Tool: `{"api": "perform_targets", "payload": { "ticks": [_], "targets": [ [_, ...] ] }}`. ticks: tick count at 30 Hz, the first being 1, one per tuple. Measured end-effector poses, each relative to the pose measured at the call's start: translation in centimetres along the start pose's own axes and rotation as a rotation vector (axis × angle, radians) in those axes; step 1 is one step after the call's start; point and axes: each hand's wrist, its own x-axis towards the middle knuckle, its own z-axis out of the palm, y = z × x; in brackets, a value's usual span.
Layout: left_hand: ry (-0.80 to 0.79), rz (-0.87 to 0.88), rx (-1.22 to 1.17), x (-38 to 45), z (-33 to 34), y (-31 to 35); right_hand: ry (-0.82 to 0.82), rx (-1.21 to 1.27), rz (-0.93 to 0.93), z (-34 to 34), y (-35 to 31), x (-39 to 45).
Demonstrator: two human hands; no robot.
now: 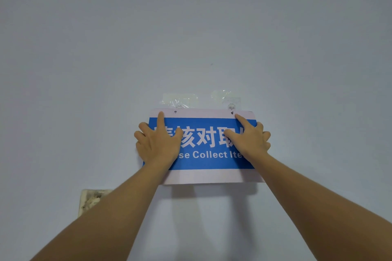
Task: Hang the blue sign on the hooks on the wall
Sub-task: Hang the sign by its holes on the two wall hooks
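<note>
The blue sign (206, 162) with white lettering and pale borders lies flat against the white wall. Two clear adhesive hooks sit just above its top edge, the left hook (178, 105) and the right hook (230, 106). Each of the sign's two small holes is right below a hook; the right hole touches its hook, while the left hole looks slightly below its hook. My left hand (158, 141) holds the sign's left side, index finger pointing up toward the left hole. My right hand (250, 136) holds the right side, index finger near the right hole.
A worn, dirty wall plate (91, 199) sits low on the wall at the left, partly behind my left forearm. Crinkled clear tape (219, 94) surrounds the hooks. The rest of the wall is plain white.
</note>
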Motion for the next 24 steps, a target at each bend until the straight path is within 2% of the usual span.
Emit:
{"api": "perform_targets", "payload": {
  "ticks": [17,24],
  "targets": [
    [-0.007,0.064,-0.040,0.6,0.3,-0.1,0.057,0.028,0.039,0.7,0.6,-0.1],
    [0.000,0.035,-0.100,0.7,1.2,0.0,0.110,0.018,-0.014,0.5,0.5,0.2]
  ]
}}
